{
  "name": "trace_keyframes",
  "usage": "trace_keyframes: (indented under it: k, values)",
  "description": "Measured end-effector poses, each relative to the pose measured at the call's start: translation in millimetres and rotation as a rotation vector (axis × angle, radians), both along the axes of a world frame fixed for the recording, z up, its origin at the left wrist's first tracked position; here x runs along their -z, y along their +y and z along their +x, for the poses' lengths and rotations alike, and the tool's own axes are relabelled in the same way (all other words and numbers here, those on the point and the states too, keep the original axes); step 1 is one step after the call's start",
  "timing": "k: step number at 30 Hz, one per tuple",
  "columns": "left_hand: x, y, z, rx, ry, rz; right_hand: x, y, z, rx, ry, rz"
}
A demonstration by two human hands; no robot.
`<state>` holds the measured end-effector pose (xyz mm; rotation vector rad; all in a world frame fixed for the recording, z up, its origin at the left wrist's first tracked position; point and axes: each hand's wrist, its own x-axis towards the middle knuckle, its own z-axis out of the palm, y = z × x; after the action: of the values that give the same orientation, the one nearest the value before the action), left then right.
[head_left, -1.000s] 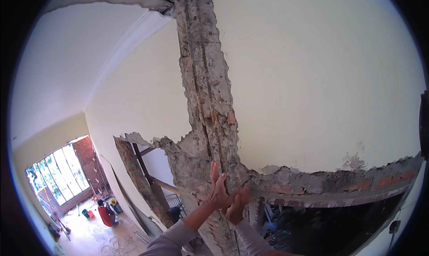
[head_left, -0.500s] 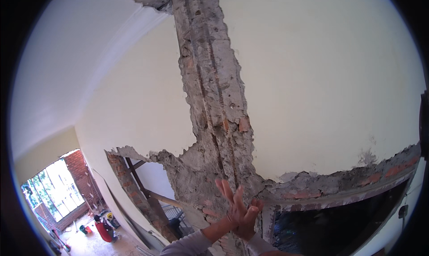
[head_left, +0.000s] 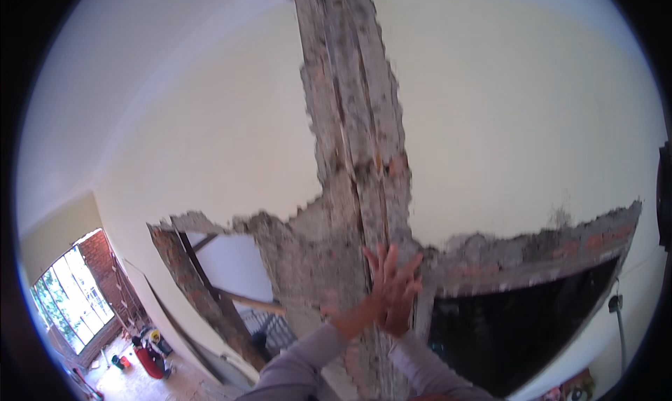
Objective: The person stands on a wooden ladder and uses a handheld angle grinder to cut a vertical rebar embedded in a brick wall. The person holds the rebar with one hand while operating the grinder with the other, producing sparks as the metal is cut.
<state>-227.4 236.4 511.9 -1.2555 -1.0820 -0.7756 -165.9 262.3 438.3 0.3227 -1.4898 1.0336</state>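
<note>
My left hand [head_left: 388,276] and my right hand [head_left: 400,307] are raised, palm to palm or overlapping, in line with the bare wall strip. Both sets of fingers are stretched out and spread, and neither hand holds anything that I can see. Part of the right hand is hidden where the hands overlap. Behind them a rough grey strip of stripped wall [head_left: 360,128] runs upward, with long rust-brown grooves or bars along it. Whether my fingers touch it cannot be told.
Cream plaster [head_left: 483,128] flanks the strip. A dark opening [head_left: 518,324] lies at right under a ragged brick edge [head_left: 546,250]; a smaller opening [head_left: 234,264] is at left. Far down left, a person in red [head_left: 148,360] crouches near buckets [head_left: 120,362] below a bright barred window [head_left: 73,299].
My view has shifted, so the wall strip sits farther right. My hands are higher in the picture, still together, and more of both forearms shows.
</note>
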Motion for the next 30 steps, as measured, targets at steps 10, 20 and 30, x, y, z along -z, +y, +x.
trace_keyframes:
  k: [10, 20, 30]
  values:
    - [6, -3, 6, -0.238, -0.101, -0.056, 43, 13, 41, 0.502, -0.757, 0.441]
    - [14, 15, -6, -0.209, -0.132, 0.003, 32, 27, 24, 0.465, -0.609, 0.396]
    - [8, -16, 17, -0.243, -0.204, -0.111, 44, 4, 43, 0.394, -0.681, 0.403]
